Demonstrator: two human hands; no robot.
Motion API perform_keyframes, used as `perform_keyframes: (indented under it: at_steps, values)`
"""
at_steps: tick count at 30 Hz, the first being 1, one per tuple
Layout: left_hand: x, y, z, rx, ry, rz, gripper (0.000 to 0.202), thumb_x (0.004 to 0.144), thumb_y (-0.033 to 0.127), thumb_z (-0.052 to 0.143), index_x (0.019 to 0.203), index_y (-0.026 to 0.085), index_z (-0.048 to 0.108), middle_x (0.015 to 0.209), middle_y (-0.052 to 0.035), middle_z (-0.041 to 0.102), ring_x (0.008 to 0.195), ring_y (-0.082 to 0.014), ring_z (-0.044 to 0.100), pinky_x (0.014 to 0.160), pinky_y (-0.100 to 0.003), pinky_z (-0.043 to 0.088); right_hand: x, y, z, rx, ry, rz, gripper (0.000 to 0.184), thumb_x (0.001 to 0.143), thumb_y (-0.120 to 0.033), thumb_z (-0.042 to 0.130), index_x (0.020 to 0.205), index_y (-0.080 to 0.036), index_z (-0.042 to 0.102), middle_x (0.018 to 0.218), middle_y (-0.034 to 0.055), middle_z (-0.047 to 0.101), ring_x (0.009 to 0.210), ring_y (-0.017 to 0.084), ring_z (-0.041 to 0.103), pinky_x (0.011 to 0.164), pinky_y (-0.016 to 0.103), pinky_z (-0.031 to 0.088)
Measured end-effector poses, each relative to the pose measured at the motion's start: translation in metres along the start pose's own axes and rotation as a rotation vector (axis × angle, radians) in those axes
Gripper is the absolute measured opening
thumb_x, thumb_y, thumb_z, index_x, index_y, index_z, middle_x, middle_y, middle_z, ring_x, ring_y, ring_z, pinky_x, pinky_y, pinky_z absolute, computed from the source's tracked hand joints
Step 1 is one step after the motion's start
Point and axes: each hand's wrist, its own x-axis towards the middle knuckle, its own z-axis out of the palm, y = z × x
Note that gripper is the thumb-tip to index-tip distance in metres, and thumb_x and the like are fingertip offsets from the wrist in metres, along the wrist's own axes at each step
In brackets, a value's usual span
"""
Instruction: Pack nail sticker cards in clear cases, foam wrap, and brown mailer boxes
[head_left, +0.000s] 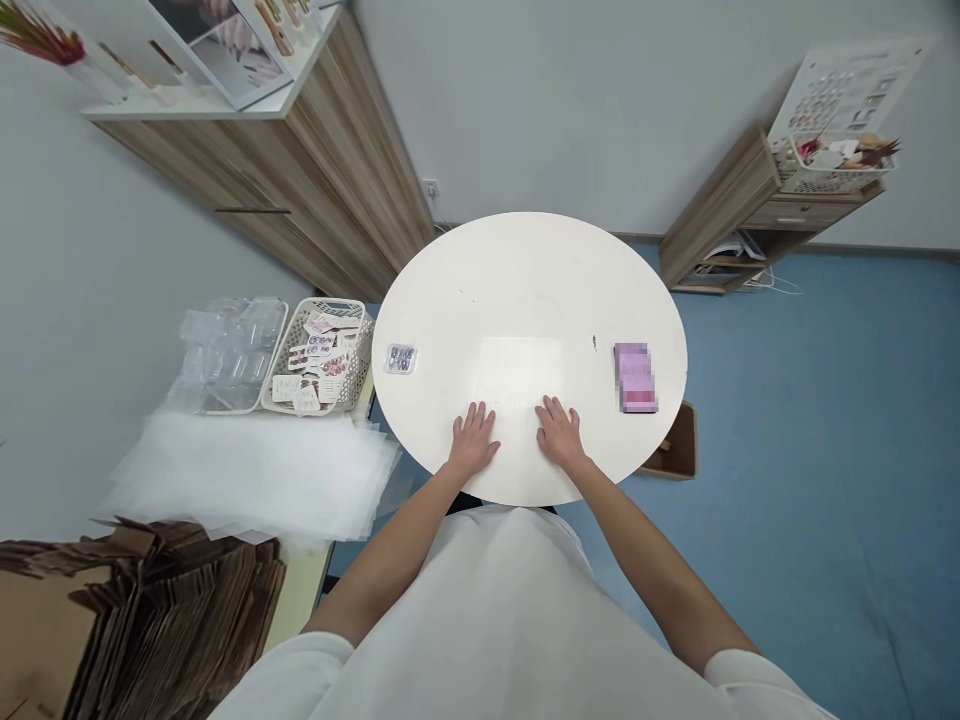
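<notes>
Both palms rest on a round white table. My left hand lies flat near the front edge, its fingers spread and nothing in it. To its right, my right hand is also flat on the tabletop with fingers apart, holding nothing. A small clear case with dark, nail-like pieces inside sits at the table's left edge, beyond my left hand. On the right side, past my right hand, lies a pink-purple rectangular item, blurred by pixelation. A tiny dark mark or object is left of it.
Left of the table stand a white basket of printed cards, clear plastic boxes, translucent sheets and folded cardboard. A wooden cabinet is behind left, a shelf unit behind right. An open box sits below the table's right edge.
</notes>
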Motion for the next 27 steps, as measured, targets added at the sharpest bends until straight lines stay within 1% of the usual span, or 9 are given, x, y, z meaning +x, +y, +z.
perform_keyframes:
  at_steps: [4, 7, 9, 12, 14, 16, 18, 22, 27]
  values:
    - [0.003, -0.004, -0.005, -0.070, 0.032, 0.021, 0.052, 0.074, 0.028, 0.054, 0.124, 0.024, 0.039, 0.142, -0.0084, 0.020, 0.132, -0.0266, 0.005, 0.104, -0.047, 0.002, -0.001, -0.008, -0.002, -0.010, 0.035, 0.041, 0.044, 0.075, -0.013, 0.037, 0.119, -0.019, 0.042, 0.141, 0.0094, 0.022, 0.130, 0.025, 0.016, 0.099, 0.049, 0.013]
    - [0.000, -0.022, -0.017, -0.128, 0.095, -0.027, 0.054, 0.074, 0.033, 0.053, 0.125, 0.023, 0.038, 0.143, -0.0083, 0.016, 0.132, -0.0273, 0.005, 0.104, -0.047, 0.005, 0.000, -0.026, -0.002, 0.041, 0.098, 0.056, 0.043, 0.076, -0.015, 0.038, 0.118, -0.018, 0.043, 0.141, 0.0105, 0.023, 0.130, 0.025, 0.017, 0.098, 0.047, 0.018]
    - [-0.001, -0.046, -0.031, -0.169, 0.173, -0.120, 0.056, 0.075, 0.037, 0.051, 0.127, 0.021, 0.035, 0.144, -0.0090, 0.014, 0.132, -0.0269, 0.006, 0.104, -0.046, 0.009, 0.010, -0.046, -0.002, 0.138, 0.123, 0.036, 0.043, 0.076, -0.018, 0.039, 0.118, -0.018, 0.043, 0.138, 0.0104, 0.029, 0.128, 0.024, 0.023, 0.098, 0.045, 0.024]
    - [0.006, -0.095, -0.060, -0.286, 0.338, -0.288, 0.061, 0.075, 0.039, 0.051, 0.129, 0.019, 0.032, 0.143, -0.0103, 0.015, 0.132, -0.0255, 0.009, 0.104, -0.044, 0.014, 0.038, -0.087, 0.001, 0.378, 0.098, 0.018, 0.044, 0.075, -0.021, 0.043, 0.119, -0.020, 0.044, 0.132, 0.0089, 0.039, 0.121, 0.021, 0.036, 0.097, 0.040, 0.032]
    - [0.015, -0.129, -0.080, -0.386, 0.420, -0.362, 0.061, 0.073, 0.035, 0.053, 0.128, 0.016, 0.034, 0.141, -0.0111, 0.021, 0.131, -0.0246, 0.015, 0.105, -0.040, 0.015, 0.061, -0.117, 0.004, 0.586, 0.017, 0.039, 0.047, 0.074, -0.023, 0.048, 0.120, -0.022, 0.043, 0.128, 0.0076, 0.044, 0.115, 0.021, 0.043, 0.095, 0.039, 0.036]
    - [0.027, -0.158, -0.097, -0.480, 0.421, -0.393, 0.057, 0.071, 0.026, 0.055, 0.124, 0.015, 0.040, 0.139, -0.0109, 0.028, 0.128, -0.0237, 0.023, 0.106, -0.035, 0.017, 0.083, -0.145, 0.009, 0.821, -0.117, 0.062, 0.051, 0.072, -0.024, 0.053, 0.122, -0.024, 0.042, 0.127, 0.0066, 0.045, 0.113, 0.021, 0.046, 0.092, 0.039, 0.040]
    - [0.038, -0.178, -0.108, -0.557, 0.413, -0.382, 0.057, 0.068, 0.019, 0.056, 0.123, 0.014, 0.042, 0.137, -0.0105, 0.031, 0.127, -0.0228, 0.027, 0.106, -0.031, 0.020, 0.102, -0.169, 0.015, 1.030, -0.220, 0.084, 0.055, 0.070, -0.024, 0.057, 0.122, -0.025, 0.041, 0.131, 0.0064, 0.042, 0.116, 0.021, 0.044, 0.091, 0.038, 0.041]
    - [0.055, -0.196, -0.117, -0.723, 0.384, -0.409, 0.065, 0.068, 0.014, 0.052, 0.130, 0.016, 0.033, 0.137, -0.0085, 0.032, 0.124, -0.0208, 0.032, 0.101, -0.030, 0.030, 0.128, -0.202, 0.026, 1.223, -0.228, 0.160, 0.064, 0.065, -0.021, 0.062, 0.125, -0.025, 0.039, 0.136, 0.0065, 0.034, 0.123, 0.022, 0.035, 0.096, 0.038, 0.038]
    - [0.062, -0.196, -0.117, -0.821, 0.315, -0.407, 0.062, 0.070, 0.014, 0.049, 0.130, 0.015, 0.033, 0.133, -0.0085, 0.039, 0.120, -0.0197, 0.038, 0.099, -0.029, 0.031, 0.146, -0.226, 0.036, 1.317, -0.238, 0.192, 0.073, 0.062, -0.018, 0.063, 0.128, -0.024, 0.034, 0.140, 0.0057, 0.025, 0.127, 0.021, 0.029, 0.099, 0.037, 0.034]
